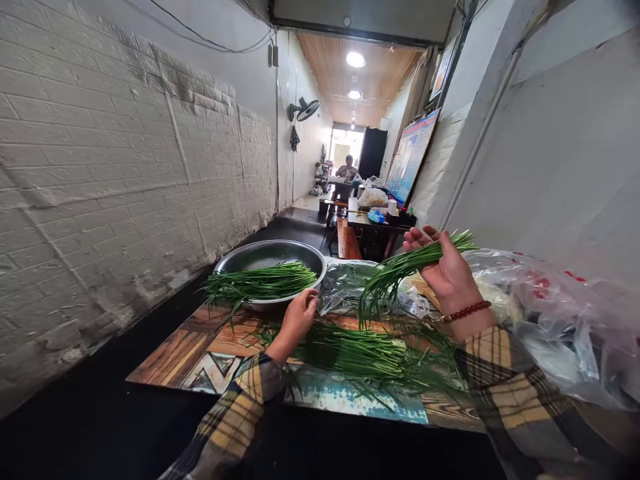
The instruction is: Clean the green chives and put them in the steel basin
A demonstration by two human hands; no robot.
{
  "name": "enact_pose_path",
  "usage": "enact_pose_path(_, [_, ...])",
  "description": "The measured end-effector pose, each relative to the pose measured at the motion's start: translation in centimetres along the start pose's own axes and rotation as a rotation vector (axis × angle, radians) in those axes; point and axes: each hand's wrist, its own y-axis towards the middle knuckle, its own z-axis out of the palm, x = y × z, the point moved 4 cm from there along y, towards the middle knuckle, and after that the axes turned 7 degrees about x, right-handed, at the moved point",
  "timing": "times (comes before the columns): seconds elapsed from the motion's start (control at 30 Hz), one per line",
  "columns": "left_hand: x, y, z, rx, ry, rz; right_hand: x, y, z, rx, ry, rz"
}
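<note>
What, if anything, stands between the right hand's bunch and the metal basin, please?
A clear plastic bag lies low between the bunch and the basin; the left hand is by the basin's near-right rim. Nothing visible blocks above them.

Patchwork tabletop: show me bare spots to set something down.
Bare: its left corner, between metal basin and left sleeve; mostly, the front strip before the chive pile. Crowded: the middle, and right toward plastic bags.
</note>
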Motion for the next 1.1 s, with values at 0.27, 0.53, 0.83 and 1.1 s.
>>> enact_pose_path(0.27, [-5.2,-0.5,0.3,0.071,-0.57,0.081,-2.2,-0.9,2.1,0.028,-0.046,0.15])
enact_pose_path(0.53, [-9.2,-1.8,1.0,0.313,-0.848,0.153,-3.8,-1.8,4.5,0.089,-0.065,0.239])
enact_pose_path(0.83, [-8.6,-3.2,0.0,-0.122,-0.556,0.162,-3.9,-2.0,3.1,-0.066,-0.07,0.162])
enact_pose_path(1.1, [-11.0,-3.9,1.5,-0.101,-0.306,0.297,-4.7,-2.3,3.6,-0.054,-0.049,0.103])
